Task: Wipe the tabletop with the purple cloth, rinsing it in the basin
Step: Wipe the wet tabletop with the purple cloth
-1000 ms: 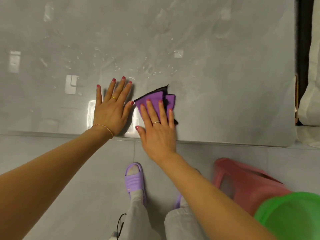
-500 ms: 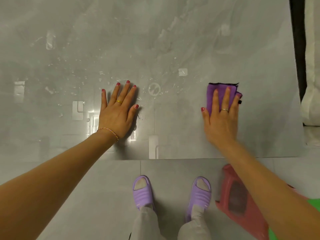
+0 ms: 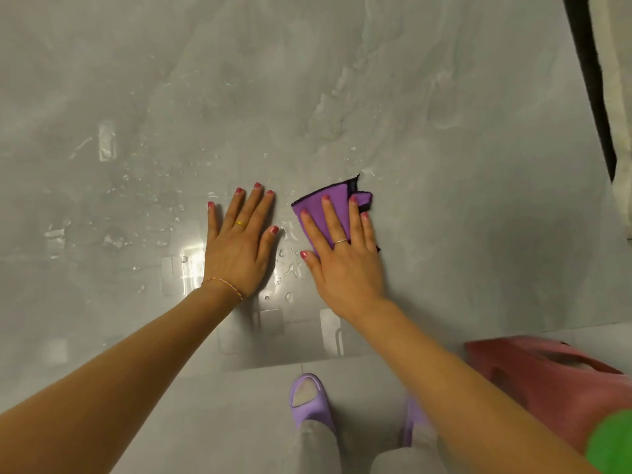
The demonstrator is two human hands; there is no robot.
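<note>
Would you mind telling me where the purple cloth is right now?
In the head view, the purple cloth lies flat on the grey tabletop, just right of centre, pressed under the right hand, with the left hand flat beside it.

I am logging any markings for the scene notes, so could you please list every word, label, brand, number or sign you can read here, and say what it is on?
None: no readable text shows anywhere in this view.
The purple cloth under the right hand shows no tag or print.
The tabletop carries only water drops and light reflections.
The left hand, the slippers and the red stool show no lettering.
</note>
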